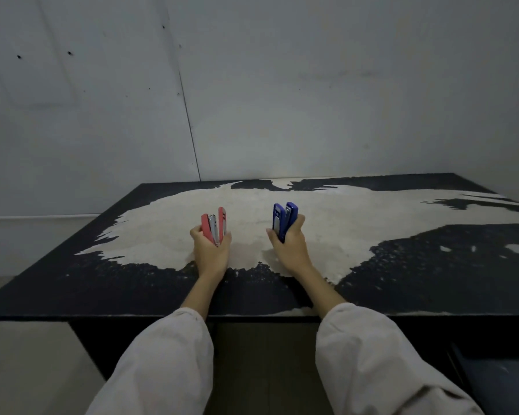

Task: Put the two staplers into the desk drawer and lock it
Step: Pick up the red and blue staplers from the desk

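My left hand [210, 250] grips a red stapler [214, 224] by its hinge end, jaws spread and pointing away from me. My right hand [289, 242] holds a blue stapler [283, 218] the same way, its jaws also apart. Both hands rest over the middle of the desk top [132, 283], a dark surface with a large worn pale patch. The desk drawer is not visible; only the dark front edge of the desk [252, 319] shows below my forearms.
A grey wall [252, 85] stands right behind the desk. Pale floor [27, 354] lies to the left of the desk. A dark blue object [498, 381] sits at the lower right under the desk edge.
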